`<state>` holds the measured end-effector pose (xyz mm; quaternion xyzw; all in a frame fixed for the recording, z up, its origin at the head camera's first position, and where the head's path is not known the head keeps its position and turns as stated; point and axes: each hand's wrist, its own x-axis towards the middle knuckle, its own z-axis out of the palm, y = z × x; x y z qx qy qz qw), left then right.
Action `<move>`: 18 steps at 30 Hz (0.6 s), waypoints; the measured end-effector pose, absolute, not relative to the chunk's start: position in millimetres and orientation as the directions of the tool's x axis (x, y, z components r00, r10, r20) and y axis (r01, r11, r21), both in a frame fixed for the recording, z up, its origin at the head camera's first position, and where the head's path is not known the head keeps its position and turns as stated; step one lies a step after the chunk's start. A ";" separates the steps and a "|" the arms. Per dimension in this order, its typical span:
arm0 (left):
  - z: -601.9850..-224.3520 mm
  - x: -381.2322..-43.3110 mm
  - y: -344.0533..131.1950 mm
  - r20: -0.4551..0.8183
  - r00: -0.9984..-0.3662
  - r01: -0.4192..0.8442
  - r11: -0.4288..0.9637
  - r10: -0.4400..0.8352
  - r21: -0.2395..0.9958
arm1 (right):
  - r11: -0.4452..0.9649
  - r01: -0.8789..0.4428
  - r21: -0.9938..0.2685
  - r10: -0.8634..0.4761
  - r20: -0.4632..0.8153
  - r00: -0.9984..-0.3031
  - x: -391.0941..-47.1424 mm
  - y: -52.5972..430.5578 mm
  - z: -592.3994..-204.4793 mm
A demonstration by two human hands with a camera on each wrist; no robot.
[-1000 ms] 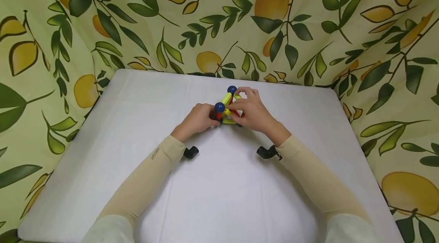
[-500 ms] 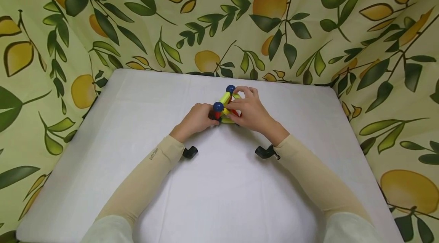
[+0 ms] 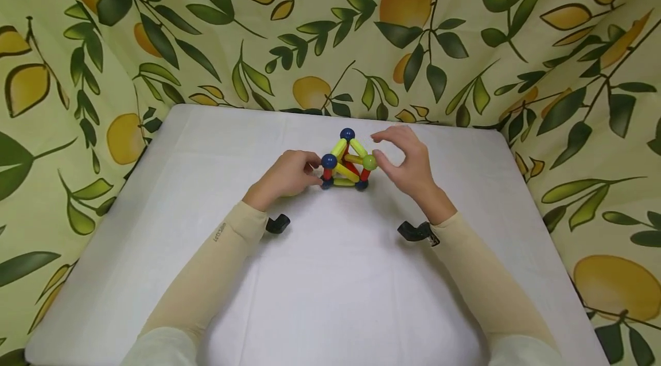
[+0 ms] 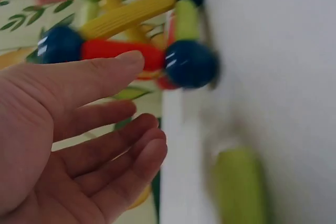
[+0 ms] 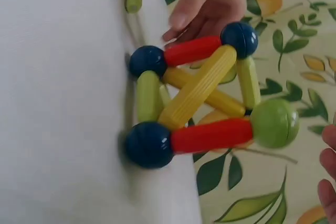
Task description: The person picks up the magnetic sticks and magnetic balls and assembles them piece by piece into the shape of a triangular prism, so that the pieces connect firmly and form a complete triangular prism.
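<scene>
A magnetic rod-and-ball frame (image 3: 345, 181) stands on the table, with blue balls, red upright rods and light green rods. A ridged yellow rod (image 5: 202, 85) slants across its near face. One top corner is a green ball (image 3: 369, 162). My left hand (image 3: 284, 176) is beside the frame's left side, fingers loosely bent and parted from the thumb. In the left wrist view its thumb overlaps a red rod (image 4: 113, 51); I cannot tell whether they touch. My right hand (image 3: 410, 162) is just right of the green ball, thumb and fingers spread with nothing between them.
A loose light green rod (image 4: 239, 187) lies on the white table (image 3: 330, 285) near my left hand. Black camera mounts (image 3: 279, 224) jut from both wrists. A leaf-patterned curtain (image 3: 330, 33) hangs behind the table's far edge.
My right hand has let go of the yellow rod and moved right, uncovering the green ball and the slanting rod. My left hand has shifted slightly left, its fingers loosened from the frame.
</scene>
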<state>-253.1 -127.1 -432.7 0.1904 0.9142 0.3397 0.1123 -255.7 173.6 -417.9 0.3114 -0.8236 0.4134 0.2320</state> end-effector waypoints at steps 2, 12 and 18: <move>-420.9 -252.0 -139.6 -0.082 -0.902 0.268 0.700 0.423 0.662 | 0.429 -0.657 -0.620 -0.257 0.614 -0.747 -252.6 184.3 -423.7; -424.3 -241.5 -185.8 -0.147 -0.872 0.297 0.744 0.467 0.599 | 0.498 -0.330 -0.802 -0.327 0.179 -0.928 -242.8 196.9 -471.3; -437.4 -235.7 -185.2 -0.170 -0.828 0.351 0.730 0.535 0.587 | 0.556 -0.371 -0.744 -0.377 0.172 -0.910 -244.2 182.7 -477.7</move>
